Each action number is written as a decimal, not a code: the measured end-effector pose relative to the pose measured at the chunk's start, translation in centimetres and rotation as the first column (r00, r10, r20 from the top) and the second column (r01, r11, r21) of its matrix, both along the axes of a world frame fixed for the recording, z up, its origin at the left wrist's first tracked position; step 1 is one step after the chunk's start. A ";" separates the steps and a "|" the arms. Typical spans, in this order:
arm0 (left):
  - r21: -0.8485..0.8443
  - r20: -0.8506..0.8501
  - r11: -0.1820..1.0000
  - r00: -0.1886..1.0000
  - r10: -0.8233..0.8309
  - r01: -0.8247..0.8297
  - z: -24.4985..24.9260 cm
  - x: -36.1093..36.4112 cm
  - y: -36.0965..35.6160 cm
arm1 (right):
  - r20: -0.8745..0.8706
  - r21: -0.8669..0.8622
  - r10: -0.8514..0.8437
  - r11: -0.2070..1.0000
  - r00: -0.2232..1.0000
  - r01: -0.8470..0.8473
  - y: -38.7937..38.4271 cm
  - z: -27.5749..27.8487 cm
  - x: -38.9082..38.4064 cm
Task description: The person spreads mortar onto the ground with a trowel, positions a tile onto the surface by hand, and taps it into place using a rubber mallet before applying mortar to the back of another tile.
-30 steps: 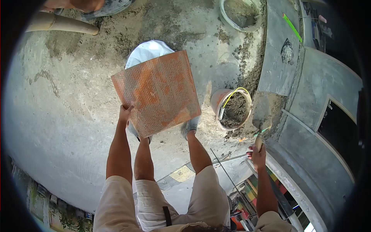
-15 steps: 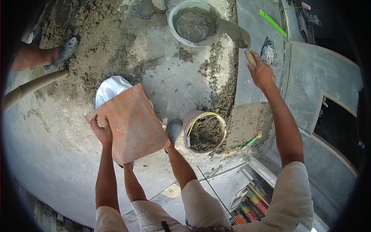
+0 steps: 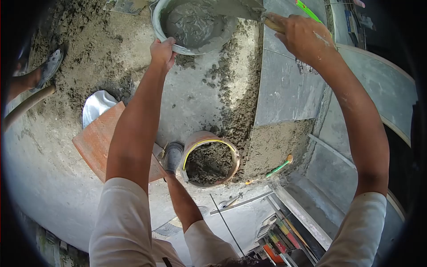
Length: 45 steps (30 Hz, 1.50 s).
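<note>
Two hands: left hand [image 3: 162, 51] fingers closed on bucket [image 3: 201, 52] rim; right hand [image 3: 302, 38] fingers gripping trowel [image 3: 240, 9].

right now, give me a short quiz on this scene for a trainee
1. True or false: the left hand grips the rim of the grey bucket.
2. The right hand holds: A a trowel, B a hose, C a tile.
3. What fills the orange bucket?
Key: 1 true; 2 A; 3 mortar mix.
</note>
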<state>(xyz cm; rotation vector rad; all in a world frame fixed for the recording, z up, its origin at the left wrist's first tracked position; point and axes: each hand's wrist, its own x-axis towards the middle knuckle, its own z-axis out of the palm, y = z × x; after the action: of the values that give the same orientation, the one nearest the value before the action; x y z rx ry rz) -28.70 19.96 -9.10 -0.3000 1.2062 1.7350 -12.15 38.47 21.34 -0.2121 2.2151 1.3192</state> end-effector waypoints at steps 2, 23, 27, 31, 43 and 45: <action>0.053 -0.166 0.996 0.982 0.086 -0.079 1.2 1.5 -3.2 | 0.018 -0.055 -0.016 0.998 1.000 0.017 -0.5 0.1 0.9; 0.052 -0.248 0.998 0.967 0.053 -0.041 0.9 4.3 -23.9 | 0.568 -0.492 -0.757 0.000 0.321 0.870 -20.4 -14.3 5.9; 0.025 -0.247 0.997 0.966 0.073 -0.069 0.5 4.2 -24.3 | 0.878 -0.270 -0.462 -0.696 -0.127 0.665 -23.9 -14.6 5.4; 0.035 -0.096 0.999 0.995 0.034 -0.031 0.3 2.6 -25.4 | 0.965 0.080 0.041 -0.987 -0.259 0.142 -27.2 -15.3 4.9; -0.053 -0.308 0.979 0.929 -0.205 0.199 1.4 1.9 -23.8 | 0.071 -0.341 -0.106 0.932 0.992 0.124 -16.4 -10.4 1.0; -0.044 -0.323 0.978 0.923 -0.209 0.206 2.3 2.2 -22.3 | 0.018 -0.202 0.189 0.962 0.982 -0.182 -14.5 -11.4 1.2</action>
<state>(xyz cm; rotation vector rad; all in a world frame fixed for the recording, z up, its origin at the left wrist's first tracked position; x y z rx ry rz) -26.51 -2.39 -6.82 0.1157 1.4275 1.6329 -10.97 24.01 9.99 -0.5265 2.3414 1.1748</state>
